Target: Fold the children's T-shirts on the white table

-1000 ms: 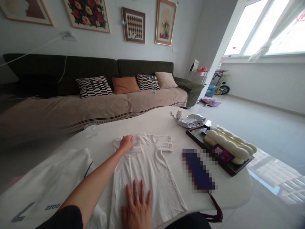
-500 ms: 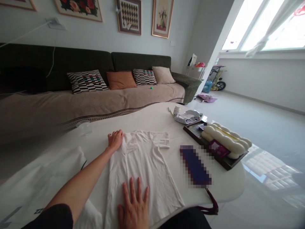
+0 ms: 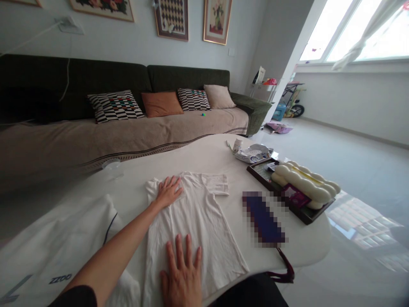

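Observation:
A white short-sleeved T-shirt (image 3: 198, 217) lies spread on the white table, its collar end pointing away from me and one sleeve stretched to the right. My left hand (image 3: 169, 192) rests flat on its upper left part, fingers spread, close to the left sleeve. Lower down, my right hand (image 3: 183, 273) presses palm-down on the shirt near the hem, its fingers apart. Neither hand grips anything. Left of the shirt, and partly under my left forearm, is another white garment (image 3: 73, 243) with dark lettering.
A dark tray (image 3: 306, 219) on the right holds a cream, bubble-shaped tissue holder (image 3: 303, 183). Beside it are a silver packet (image 3: 254, 153), a white bottle (image 3: 237, 146) and a blurred dark-blue item with a strap (image 3: 263, 217). A clear cup (image 3: 113, 169) stands at the left edge.
My left hand has let go of the left sleeve edge and moved right onto the shirt, its fingers now opened flat. My right hand has stayed almost in place.

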`<state>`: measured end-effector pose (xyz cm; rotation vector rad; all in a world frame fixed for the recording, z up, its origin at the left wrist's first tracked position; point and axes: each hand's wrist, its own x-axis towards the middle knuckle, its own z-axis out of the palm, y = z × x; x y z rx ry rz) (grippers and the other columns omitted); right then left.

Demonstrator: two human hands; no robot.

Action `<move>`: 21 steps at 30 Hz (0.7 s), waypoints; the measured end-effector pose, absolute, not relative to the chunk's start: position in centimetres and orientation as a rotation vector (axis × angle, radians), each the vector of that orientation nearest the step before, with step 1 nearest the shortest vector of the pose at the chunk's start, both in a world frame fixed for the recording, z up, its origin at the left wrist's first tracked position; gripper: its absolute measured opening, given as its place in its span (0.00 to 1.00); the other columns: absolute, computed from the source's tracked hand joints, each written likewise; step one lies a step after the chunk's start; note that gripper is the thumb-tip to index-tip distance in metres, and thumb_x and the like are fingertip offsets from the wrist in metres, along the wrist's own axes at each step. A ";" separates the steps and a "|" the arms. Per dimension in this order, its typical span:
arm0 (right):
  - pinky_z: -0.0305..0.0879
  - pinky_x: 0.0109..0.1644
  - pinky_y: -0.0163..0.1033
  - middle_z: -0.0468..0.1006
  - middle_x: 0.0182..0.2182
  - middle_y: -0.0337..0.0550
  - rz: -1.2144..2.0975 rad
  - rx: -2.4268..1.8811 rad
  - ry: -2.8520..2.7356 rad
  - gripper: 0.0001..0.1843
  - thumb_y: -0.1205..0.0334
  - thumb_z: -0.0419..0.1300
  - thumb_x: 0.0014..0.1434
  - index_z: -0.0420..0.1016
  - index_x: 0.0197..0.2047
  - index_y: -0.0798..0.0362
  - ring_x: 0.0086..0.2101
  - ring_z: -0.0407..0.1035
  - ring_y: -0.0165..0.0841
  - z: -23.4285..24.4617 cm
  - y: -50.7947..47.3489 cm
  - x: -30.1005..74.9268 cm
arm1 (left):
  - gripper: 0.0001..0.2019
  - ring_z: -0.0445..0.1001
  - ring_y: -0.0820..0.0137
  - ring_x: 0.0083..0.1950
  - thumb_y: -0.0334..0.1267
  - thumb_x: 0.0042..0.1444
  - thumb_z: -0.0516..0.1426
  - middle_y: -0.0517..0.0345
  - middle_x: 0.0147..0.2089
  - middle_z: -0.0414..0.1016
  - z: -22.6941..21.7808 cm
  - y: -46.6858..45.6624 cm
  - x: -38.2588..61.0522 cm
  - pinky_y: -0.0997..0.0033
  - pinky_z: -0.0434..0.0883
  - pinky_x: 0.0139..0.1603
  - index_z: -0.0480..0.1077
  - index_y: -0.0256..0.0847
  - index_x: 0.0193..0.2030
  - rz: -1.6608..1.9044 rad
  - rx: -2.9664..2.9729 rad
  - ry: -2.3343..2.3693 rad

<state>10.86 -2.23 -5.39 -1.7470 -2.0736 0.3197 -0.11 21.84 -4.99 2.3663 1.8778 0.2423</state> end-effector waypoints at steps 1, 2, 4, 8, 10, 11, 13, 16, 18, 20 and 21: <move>0.42 0.58 0.63 0.45 0.62 0.34 0.327 -1.756 -2.062 0.33 0.60 0.51 0.56 0.43 0.62 0.37 0.60 0.38 0.46 -5.5 -2.2 10.7 | 0.27 0.40 0.52 0.65 0.52 0.56 0.44 0.54 0.66 0.46 -4.9 21.8 0.0 0.46 0.43 0.59 0.50 0.51 0.62 0.203 2.323 1.874; 0.41 0.58 0.63 0.46 0.62 0.34 0.338 -1.752 -2.060 0.33 0.60 0.52 0.56 0.43 0.62 0.37 0.60 0.38 0.46 -5.6 -2.2 10.6 | 0.27 0.40 0.50 0.65 0.53 0.55 0.45 0.54 0.66 0.45 -4.5 21.9 0.3 0.43 0.43 0.58 0.51 0.52 0.62 0.178 2.284 1.878; 0.43 0.57 0.62 0.48 0.61 0.35 0.355 -1.716 -2.058 0.33 0.60 0.52 0.56 0.45 0.62 0.36 0.60 0.40 0.46 -5.6 -2.1 10.8 | 0.27 0.41 0.47 0.65 0.52 0.54 0.48 0.51 0.65 0.48 -3.3 22.0 1.5 0.40 0.45 0.56 0.53 0.51 0.60 0.219 2.247 1.882; 0.56 0.54 0.49 0.57 0.59 0.46 0.294 -1.616 -1.934 0.26 0.60 0.50 0.58 0.54 0.60 0.47 0.57 0.52 0.40 -5.0 -1.2 14.3 | 0.20 0.56 0.58 0.58 0.46 0.56 0.47 0.47 0.56 0.60 -0.9 21.7 7.6 0.56 0.55 0.56 0.62 0.43 0.54 0.428 2.360 1.714; 0.59 0.52 0.44 0.63 0.54 0.51 0.218 -1.688 -1.777 0.22 0.60 0.47 0.59 0.58 0.57 0.53 0.53 0.58 0.38 -4.6 -0.9 17.6 | 0.19 0.61 0.63 0.54 0.49 0.56 0.48 0.49 0.52 0.63 -0.7 21.2 11.7 0.65 0.60 0.53 0.65 0.42 0.50 0.446 2.406 1.596; 0.60 0.51 0.43 0.66 0.50 0.52 0.165 -1.752 -1.700 0.21 0.59 0.46 0.60 0.59 0.56 0.55 0.51 0.61 0.38 -4.6 -0.8 19.4 | 0.20 0.62 0.62 0.53 0.50 0.54 0.50 0.49 0.51 0.64 -0.9 20.9 13.7 0.66 0.61 0.52 0.65 0.42 0.49 0.458 2.389 1.565; 0.61 0.47 0.44 0.70 0.43 0.53 0.057 -1.863 -1.614 0.20 0.56 0.46 0.60 0.61 0.52 0.56 0.45 0.64 0.40 -4.9 -1.0 22.8 | 0.24 0.62 0.59 0.52 0.51 0.49 0.55 0.47 0.51 0.63 -1.7 20.2 16.8 0.63 0.62 0.50 0.63 0.42 0.50 0.493 2.298 1.558; 0.62 0.39 0.43 0.71 0.34 0.48 -0.020 -1.943 -1.653 0.16 0.54 0.48 0.59 0.64 0.45 0.54 0.36 0.66 0.39 -5.6 -1.8 26.0 | 0.20 0.62 0.58 0.52 0.46 0.50 0.56 0.45 0.50 0.62 -3.1 19.8 18.9 0.59 0.62 0.48 0.63 0.41 0.48 0.571 2.111 1.603; 0.60 0.36 0.40 0.71 0.29 0.43 0.000 -1.963 -1.698 0.10 0.55 0.49 0.59 0.66 0.38 0.51 0.32 0.66 0.36 -5.8 -2.2 26.6 | 0.12 0.64 0.61 0.50 0.42 0.52 0.54 0.48 0.48 0.64 -3.6 20.1 18.8 0.61 0.62 0.47 0.66 0.42 0.42 0.651 2.014 1.596; 0.59 0.35 0.38 0.69 0.26 0.40 0.023 -1.959 -1.701 0.08 0.58 0.49 0.58 0.65 0.31 0.50 0.30 0.65 0.34 -5.5 -2.2 26.3 | 0.07 0.66 0.64 0.48 0.40 0.52 0.54 0.52 0.44 0.67 -3.7 20.8 17.8 0.65 0.63 0.46 0.67 0.42 0.37 0.763 1.900 1.572; 0.59 0.35 0.38 0.69 0.26 0.40 0.033 -1.945 -1.684 0.08 0.60 0.49 0.58 0.64 0.29 0.50 0.30 0.65 0.34 -5.1 -2.1 26.0 | 0.06 0.67 0.66 0.46 0.40 0.52 0.54 0.54 0.42 0.68 -3.6 21.2 16.9 0.67 0.64 0.45 0.67 0.42 0.36 0.827 1.832 1.563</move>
